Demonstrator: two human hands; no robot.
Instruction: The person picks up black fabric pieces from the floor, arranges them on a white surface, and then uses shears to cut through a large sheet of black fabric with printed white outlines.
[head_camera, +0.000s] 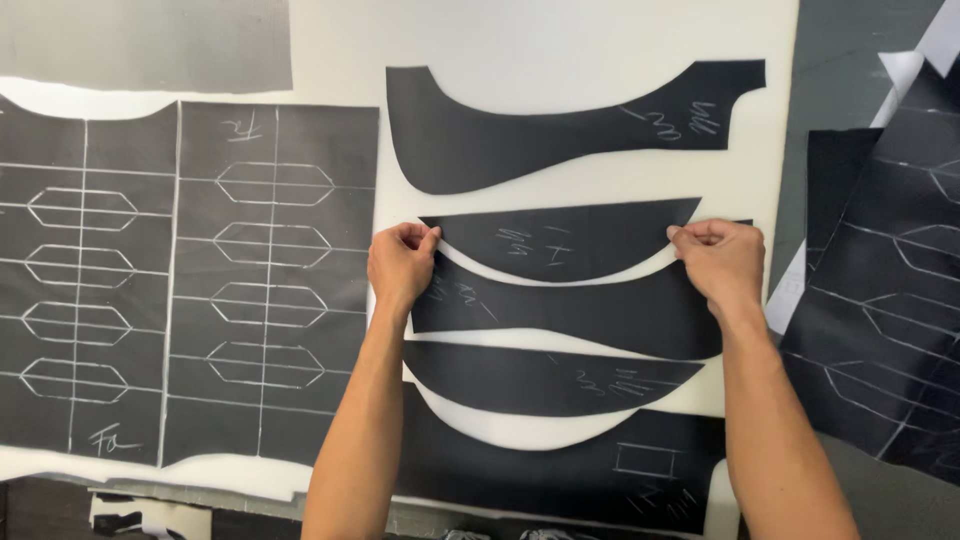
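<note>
A black curved fabric piece (560, 242) with chalk marks lies on a white sheet (560, 30). My left hand (400, 262) pinches its left tip. My right hand (718, 260) pinches its right tip. Just below it lies a second black curved piece (580, 315), partly under both hands. A long black piece (540, 135) with a hooked left end sits above. Lower down lie another black crescent piece (540, 378) and a larger black piece (600, 470) with a chalk rectangle.
At left, two black panels (270, 280) carry chalk grid lines and hexagon outlines. More black chalk-marked sheets (890, 300) are piled at the right over a grey surface. A grey sheet (140, 40) lies at the top left.
</note>
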